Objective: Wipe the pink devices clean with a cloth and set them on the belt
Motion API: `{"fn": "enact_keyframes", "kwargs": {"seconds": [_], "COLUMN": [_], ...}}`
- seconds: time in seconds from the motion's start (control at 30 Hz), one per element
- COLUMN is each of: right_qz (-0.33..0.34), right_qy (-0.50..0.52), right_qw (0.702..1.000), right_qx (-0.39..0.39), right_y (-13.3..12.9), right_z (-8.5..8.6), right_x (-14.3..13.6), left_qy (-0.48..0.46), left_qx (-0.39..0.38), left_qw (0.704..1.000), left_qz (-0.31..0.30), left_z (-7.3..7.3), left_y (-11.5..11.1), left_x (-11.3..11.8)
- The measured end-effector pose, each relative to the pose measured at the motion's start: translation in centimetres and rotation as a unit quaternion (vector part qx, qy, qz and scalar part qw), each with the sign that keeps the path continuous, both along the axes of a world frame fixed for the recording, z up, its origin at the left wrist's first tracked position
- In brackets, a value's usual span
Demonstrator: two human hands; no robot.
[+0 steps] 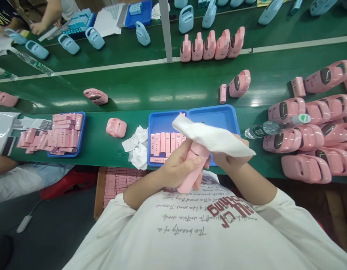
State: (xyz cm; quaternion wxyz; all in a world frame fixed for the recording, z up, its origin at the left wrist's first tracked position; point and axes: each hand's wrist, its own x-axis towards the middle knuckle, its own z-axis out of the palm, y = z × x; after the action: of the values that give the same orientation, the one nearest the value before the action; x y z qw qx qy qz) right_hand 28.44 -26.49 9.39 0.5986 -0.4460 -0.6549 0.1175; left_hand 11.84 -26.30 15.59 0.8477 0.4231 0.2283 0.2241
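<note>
Head view shows, nearest, the person's white shirt (201,240) with printed letters, and just before it the two bare hands. The left hand (175,165) has its grip closed around one smooth pink piece (188,179), long and rounded, held tilted above the near edge of the green bench (250,165). The right hand (233,155) has its grip clamped on one soft white cloth (215,138), which lies across the upper end of the pink piece; I cannot tell how firmly they touch. Below the bench, at the left, one cardboard box (99,198) holds small pink bars in rows, too many for counting. On the bench are three blue trays: one with a few upright bars (167,160), one partly hidden behind the cloth (218,111), and one heaped with bars (83,131). Between them lie crumpled white cloths (138,148) and one glossy pink casing (116,127). At the right, one clear plastic bottle (265,129) leans among many shiny looped casings (305,167). Farther, five pink casings (209,45) stand in one row, and left of the grey post (165,30) are five light-blue casings (95,38).
</note>
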Motion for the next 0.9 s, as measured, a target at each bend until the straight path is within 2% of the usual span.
{"fn": "enact_keyframes", "kwargs": {"seconds": [0.07,0.1,0.17,0.23,0.3,0.4,0.5,0.6,0.7,0.77,0.83,0.9], "right_qz": [0.018,0.025,0.029,0.036,0.03,0.035,0.06,0.033,-0.028,-0.051,-0.082,-0.127], "right_qy": [-0.043,-0.055,-0.035,-0.01,-0.004,-0.029,-0.026,0.122,0.334,0.4,0.393,0.338], "right_qw": [0.994,0.987,0.98,0.976,0.974,0.978,0.99,0.992,0.933,0.906,0.913,0.933], "right_qx": [0.103,0.147,0.192,0.214,0.224,0.202,0.126,-0.025,-0.129,-0.129,-0.078,-0.006], "right_y": [0.4,0.6,0.8,0.9,1.0,1.1,1.3,1.5,1.7,1.2,0.3,-0.9], "right_z": [1.5,2.1,2.8,2.9,2.8,2.8,2.7,2.6,3.0,3.3,3.3,3.0], "right_x": [-0.2,-0.3,-0.6,-0.8,-0.9,-0.8,-0.7,-0.7,-0.7,-0.8,-0.9,-1.0], "left_qy": [0.07,0.075,0.017,-0.063,-0.105,-0.077,0.033,0.036,-0.027,-0.037,-0.035,-0.033], "left_qx": [0.046,0.048,0.003,-0.07,-0.112,-0.066,0.027,0.038,0.018,0.016,0.014,0.02], "left_qw": [0.996,0.996,1.0,0.995,0.987,0.995,0.999,0.998,0.999,0.999,0.999,0.999], "left_qz": [0.019,0.014,-0.016,-0.045,-0.053,-0.017,0.02,0.019,0.027,0.032,0.032,0.032], "left_z": [0.0,0.0,0.0,-0.2,-0.4,-0.7,-0.8,-0.4,0.5,1.0,1.4,1.4], "left_y": [-0.1,-0.1,-0.1,0.0,0.1,0.1,0.1,0.2,0.2,0.0,-0.2,-0.3], "left_x": [0.0,0.0,0.2,0.3,0.4,0.4,0.2,-0.1,-0.3,-0.4,-0.5,-0.5]}}
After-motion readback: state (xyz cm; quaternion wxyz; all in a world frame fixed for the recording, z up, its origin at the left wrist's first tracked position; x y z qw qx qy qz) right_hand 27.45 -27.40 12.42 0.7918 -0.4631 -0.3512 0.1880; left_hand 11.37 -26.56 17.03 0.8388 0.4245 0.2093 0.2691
